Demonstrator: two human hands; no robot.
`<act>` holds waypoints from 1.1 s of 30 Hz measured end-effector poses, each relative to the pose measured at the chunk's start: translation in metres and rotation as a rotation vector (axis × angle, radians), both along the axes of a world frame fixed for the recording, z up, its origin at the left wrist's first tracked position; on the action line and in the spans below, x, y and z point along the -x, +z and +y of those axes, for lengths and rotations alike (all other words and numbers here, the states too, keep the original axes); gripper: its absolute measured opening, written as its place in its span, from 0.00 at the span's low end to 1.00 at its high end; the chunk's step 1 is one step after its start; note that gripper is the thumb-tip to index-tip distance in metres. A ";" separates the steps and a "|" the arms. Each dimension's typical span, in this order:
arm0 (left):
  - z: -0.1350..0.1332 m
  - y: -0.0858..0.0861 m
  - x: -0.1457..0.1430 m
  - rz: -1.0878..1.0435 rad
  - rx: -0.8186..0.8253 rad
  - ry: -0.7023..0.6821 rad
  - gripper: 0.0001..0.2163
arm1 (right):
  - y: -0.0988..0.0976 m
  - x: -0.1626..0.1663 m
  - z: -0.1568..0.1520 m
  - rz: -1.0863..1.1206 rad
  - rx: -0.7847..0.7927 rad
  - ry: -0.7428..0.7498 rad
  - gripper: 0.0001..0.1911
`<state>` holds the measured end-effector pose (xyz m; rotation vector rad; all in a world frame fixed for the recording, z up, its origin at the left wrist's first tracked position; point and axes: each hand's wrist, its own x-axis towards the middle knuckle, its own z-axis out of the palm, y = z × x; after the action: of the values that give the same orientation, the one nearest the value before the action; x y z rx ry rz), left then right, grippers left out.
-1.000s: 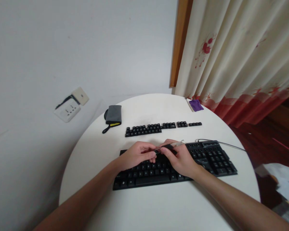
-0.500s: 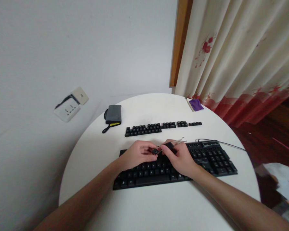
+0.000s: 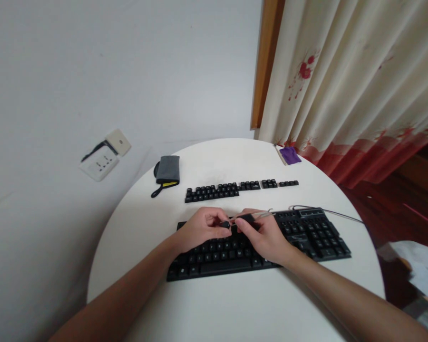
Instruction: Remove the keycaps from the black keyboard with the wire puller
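Note:
Above the black keyboard point(image 3: 228, 267) both my hands are close together. Between the fingertips of my left hand point(image 3: 203, 226) is a small black keycap point(image 3: 226, 224). My right hand point(image 3: 264, 236) is closed around the black handle of a wire keycap puller point(image 3: 248, 218). Its thin wire prongs point(image 3: 266, 213) stick out to the right over that hand, and its other end meets the keycap. Part of the keyboard's upper left is hidden under my hands. Beyond them, loose keycaps point(image 3: 212, 193) lie in rows on the white table.
A grey cloth pouch point(image 3: 168, 168) with a black loop lies at the table's point(image 3: 128, 228) back left. A purple cloth point(image 3: 290, 155) and a thin stick are at the back right. The keyboard cable point(image 3: 328, 210) runs off the right edge. Wall and curtain point(image 3: 328, 71) stand behind.
My hands have shifted slightly, with the right hand turning the puller lower and flatter. The keycap stays at my left fingertips. The keycap rows are unmoved.

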<state>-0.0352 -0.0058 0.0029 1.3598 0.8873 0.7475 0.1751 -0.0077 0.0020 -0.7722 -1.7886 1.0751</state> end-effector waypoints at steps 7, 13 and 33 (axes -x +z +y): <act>-0.001 -0.002 -0.003 0.115 -0.045 0.072 0.11 | -0.001 0.000 0.002 -0.030 -0.039 -0.105 0.13; 0.000 -0.006 -0.006 0.066 -0.063 0.138 0.14 | -0.006 0.003 0.003 0.028 0.004 -0.149 0.12; -0.001 -0.007 -0.011 0.151 -0.158 0.249 0.09 | -0.011 0.005 -0.002 -0.167 -0.156 -0.248 0.10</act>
<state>-0.0247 -0.0066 -0.0037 1.4755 1.1511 0.9305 0.1702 -0.0097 -0.0092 -0.9810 -1.8337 0.7178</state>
